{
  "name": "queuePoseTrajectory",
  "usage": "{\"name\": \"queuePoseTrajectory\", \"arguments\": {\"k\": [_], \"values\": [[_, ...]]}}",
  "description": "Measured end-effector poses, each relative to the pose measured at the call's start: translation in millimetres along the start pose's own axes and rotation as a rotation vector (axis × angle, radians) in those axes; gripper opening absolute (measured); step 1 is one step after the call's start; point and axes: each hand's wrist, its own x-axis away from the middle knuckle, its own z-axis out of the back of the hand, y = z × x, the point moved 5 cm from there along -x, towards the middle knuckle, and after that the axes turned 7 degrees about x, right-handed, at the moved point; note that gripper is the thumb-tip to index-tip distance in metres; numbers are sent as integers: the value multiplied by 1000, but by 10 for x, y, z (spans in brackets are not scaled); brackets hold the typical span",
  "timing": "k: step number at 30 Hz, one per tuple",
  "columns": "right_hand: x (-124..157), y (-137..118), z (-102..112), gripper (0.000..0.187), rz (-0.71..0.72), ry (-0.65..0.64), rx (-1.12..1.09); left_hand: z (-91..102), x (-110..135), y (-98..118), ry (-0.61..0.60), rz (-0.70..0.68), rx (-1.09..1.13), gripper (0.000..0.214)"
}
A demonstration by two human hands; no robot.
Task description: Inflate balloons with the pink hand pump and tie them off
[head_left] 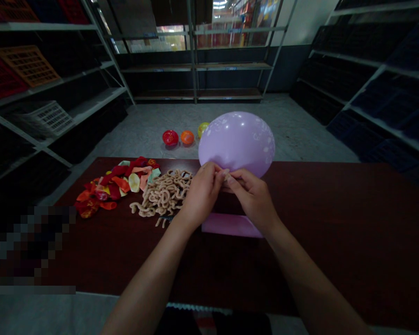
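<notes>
A large inflated purple balloon (238,139) with pale printed patterns stands up beyond my hands, over the table. Its lower end meets my fingertips. My left hand (205,190) is closed there in a pinch, and my right hand (253,193) pinches the same spot from the other side. The exact bit of neck between the fingers is mostly hidden. Below my hands lies a pink-purple cylinder-like object (230,224) on the table. Just left of my left hand is a heap of beige twisted strings (165,193).
Uninflated balloons (118,184), red, orange and pale, are piled at the table's left. Inflated red (170,137), orange (187,137) and yellow (202,128) balloons lie on the floor beyond the dark brown table (335,223). Shelves with crates (52,116) stand around.
</notes>
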Motion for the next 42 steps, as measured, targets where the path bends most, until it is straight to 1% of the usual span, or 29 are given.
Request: {"name": "queuePoseTrajectory", "arguments": {"k": [2, 5, 11, 14, 17, 19, 21, 23, 24, 26, 29, 34, 38, 42], "values": [[-23, 39, -3, 22, -31, -30, -62, 16, 1, 1, -8, 13, 2, 19], [-47, 61, 4, 24, -55, -43, -84, 28, 6, 5, -14, 9, 17, 19], [-54, 56, 36, 24, -87, 22, -79, -5, 36, -8, -41, -19, 61, 18], [-53, 42, 39, 24, -82, 46, -88, -37, 62, -44, -27, -7, 117, 13], [-48, 31, 41, 24, -80, 71, -104, -35, 81, -77, 54, -13, 178, 21], [-42, 29, 40, 23, -86, 90, -125, 21, 92, -67, 162, -37, 158, 21], [-35, 24, 34, 21, -91, 102, -146, 123, 111, -17, 299, -70, 68, 20], [-30, 15, 27, 21, -94, 106, -156, 217, 134, 69, 385, -114, -68, 18], [-28, 8, 27, 22, -93, 112, -157, 240, 141, 119, 385, -149, -131, 17], [-26, -5, 42, 21, -90, 139, -148, 234, 149, 203, 318, -230, -216, 16], [-32, -15, 72, 20, -90, 177, -150, 175, 156, 249, 227, -300, -256, 21], [-53, 23, 73, 22, -112, 178, -238, 110, 138, 209, 204, -257, -197, 23], [-60, 55, 59, 25, -105, 182, -243, 85, 150, 205, 193, -238, -174, 19], [-53, 56, 43, 26, -114, 173, -233, 100, 151, 225, 183, -228, -161, 15]]}}
